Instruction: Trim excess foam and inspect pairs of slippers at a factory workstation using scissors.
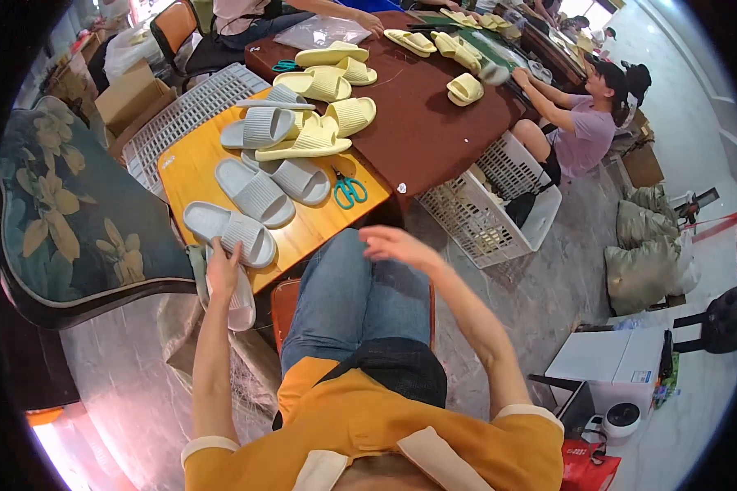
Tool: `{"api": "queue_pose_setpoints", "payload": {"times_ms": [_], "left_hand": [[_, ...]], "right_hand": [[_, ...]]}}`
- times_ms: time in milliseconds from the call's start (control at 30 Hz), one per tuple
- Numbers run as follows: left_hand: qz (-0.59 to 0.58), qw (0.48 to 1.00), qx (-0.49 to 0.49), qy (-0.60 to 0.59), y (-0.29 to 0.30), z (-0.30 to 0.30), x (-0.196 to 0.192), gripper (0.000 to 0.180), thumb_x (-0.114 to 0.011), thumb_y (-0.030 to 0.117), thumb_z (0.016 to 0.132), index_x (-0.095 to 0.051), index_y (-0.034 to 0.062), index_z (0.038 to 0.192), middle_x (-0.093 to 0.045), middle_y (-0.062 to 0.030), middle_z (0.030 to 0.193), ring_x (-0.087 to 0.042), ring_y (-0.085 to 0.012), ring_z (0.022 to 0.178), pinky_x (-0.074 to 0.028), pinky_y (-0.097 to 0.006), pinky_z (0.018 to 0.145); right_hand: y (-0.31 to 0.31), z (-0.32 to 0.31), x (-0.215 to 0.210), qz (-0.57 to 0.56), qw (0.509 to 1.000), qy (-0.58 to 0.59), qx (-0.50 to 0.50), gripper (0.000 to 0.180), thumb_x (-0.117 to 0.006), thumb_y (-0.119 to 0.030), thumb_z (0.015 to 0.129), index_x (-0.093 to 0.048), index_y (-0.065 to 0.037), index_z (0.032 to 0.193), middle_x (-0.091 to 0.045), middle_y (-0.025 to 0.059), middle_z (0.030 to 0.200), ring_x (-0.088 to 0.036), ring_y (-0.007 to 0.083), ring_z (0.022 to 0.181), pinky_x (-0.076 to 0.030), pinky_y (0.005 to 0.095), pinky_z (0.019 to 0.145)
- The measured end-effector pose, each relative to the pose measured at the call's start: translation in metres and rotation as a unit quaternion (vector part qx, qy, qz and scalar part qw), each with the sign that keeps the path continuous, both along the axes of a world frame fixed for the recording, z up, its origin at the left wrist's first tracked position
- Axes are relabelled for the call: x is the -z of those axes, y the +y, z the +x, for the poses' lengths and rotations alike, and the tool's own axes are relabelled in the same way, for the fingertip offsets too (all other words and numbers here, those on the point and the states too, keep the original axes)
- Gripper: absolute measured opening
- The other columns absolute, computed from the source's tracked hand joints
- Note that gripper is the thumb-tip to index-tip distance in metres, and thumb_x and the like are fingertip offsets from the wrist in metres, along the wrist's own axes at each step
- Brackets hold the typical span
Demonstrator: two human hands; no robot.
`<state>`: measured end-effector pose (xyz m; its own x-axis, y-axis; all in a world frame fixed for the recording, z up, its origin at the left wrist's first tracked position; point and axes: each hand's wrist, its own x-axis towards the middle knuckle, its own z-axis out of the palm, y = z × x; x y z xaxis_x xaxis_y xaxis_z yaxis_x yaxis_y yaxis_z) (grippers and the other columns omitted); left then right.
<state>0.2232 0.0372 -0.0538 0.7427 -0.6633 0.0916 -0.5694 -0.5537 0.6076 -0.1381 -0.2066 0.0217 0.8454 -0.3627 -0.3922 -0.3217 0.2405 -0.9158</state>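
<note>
My left hand (223, 268) is at the near left edge of the yellow wooden table (311, 233), its thumb and fingers closed on the side of a grey slide slipper (229, 233). Just below that hand, another pale slipper (242, 304) shows past the table edge; what supports it is hidden. My right hand (393, 245) hovers over my lap, fingers loosely apart and holding nothing. More grey slippers (254, 192) lie farther up the table, with yellow slippers (307, 139) beyond them. Teal-handled scissors (350, 192) rest near the table's right corner.
A dark red table (422, 135) adjoins, bearing more yellow slippers (465, 90) and a clear plastic bag (323, 33). A white crate (475, 217) stands right, near a seated person (585, 123). A floral-patterned chair back (65, 221) is at left. Sacks (643, 254) sit far right.
</note>
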Motion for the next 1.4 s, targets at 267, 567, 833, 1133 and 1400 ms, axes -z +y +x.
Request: {"api": "queue_pose_setpoints", "payload": {"times_ms": [267, 567, 833, 1133, 1400], "left_hand": [[-0.155, 0.971, 0.085, 0.162, -0.036, -0.076, -0.084, 0.030, -0.066, 0.027, 0.095, -0.055, -0.0003, 0.101, -0.062, -0.0120, 0.066, -0.060, -0.0181, 0.059, -0.045, -0.035, 0.054], [-0.119, 0.958, 0.194, 0.177, -0.065, -0.189, -0.069, 0.036, -0.060, 0.033, 0.097, -0.054, 0.0034, 0.116, -0.066, -0.0200, 0.077, -0.066, -0.0405, 0.073, -0.050, -0.046, 0.065], [-0.167, 0.928, 0.313, -0.108, -0.039, -0.215, -0.064, 0.014, -0.067, 0.018, 0.086, -0.061, 0.0054, 0.089, -0.060, -0.0140, 0.076, -0.059, -0.0327, 0.078, -0.044, -0.042, 0.075], [-0.108, 0.967, 0.192, -0.127, -0.058, -0.198, -0.075, 0.012, -0.065, 0.018, 0.089, -0.063, 0.0091, 0.097, -0.066, -0.0094, 0.080, -0.062, -0.0279, 0.079, -0.043, -0.043, 0.071], [-0.067, 0.944, 0.283, -0.156, -0.065, -0.234, -0.062, 0.032, -0.063, 0.042, 0.089, -0.070, 0.0101, 0.085, -0.063, -0.0091, 0.074, -0.062, -0.0269, 0.078, -0.043, -0.041, 0.072]], "right_hand": [[0.050, -0.012, -0.007, 0.023, 0.994, -0.062, 0.081, 0.065, -0.052, -0.046, 0.101, -0.035, -0.009, 0.151, -0.044, 0.0143, 0.148, -0.056, 0.0238, 0.124, -0.047, 0.0391, 0.102], [0.070, -0.025, 0.031, -0.049, 0.967, -0.085, 0.234, 0.075, -0.056, -0.004, 0.086, -0.029, -0.012, 0.156, -0.043, 0.0086, 0.146, -0.048, 0.0202, 0.128, -0.043, 0.0302, 0.101], [0.086, -0.088, 0.010, -0.042, 0.917, -0.087, 0.387, 0.071, -0.049, 0.002, 0.086, -0.031, -0.012, 0.153, -0.038, 0.0100, 0.152, -0.042, 0.0232, 0.137, -0.037, 0.0345, 0.110], [0.124, -0.101, 0.022, -0.083, 0.918, -0.013, 0.386, 0.072, -0.060, 0.000, 0.085, -0.027, -0.007, 0.148, -0.041, 0.0168, 0.144, -0.045, 0.0258, 0.130, -0.035, 0.0368, 0.109], [0.123, -0.112, 0.016, -0.215, 0.960, 0.181, 0.024, 0.054, -0.072, -0.023, 0.089, -0.043, -0.004, 0.130, -0.063, 0.0090, 0.071, -0.065, 0.0165, 0.071, -0.048, 0.0332, 0.064]]}}
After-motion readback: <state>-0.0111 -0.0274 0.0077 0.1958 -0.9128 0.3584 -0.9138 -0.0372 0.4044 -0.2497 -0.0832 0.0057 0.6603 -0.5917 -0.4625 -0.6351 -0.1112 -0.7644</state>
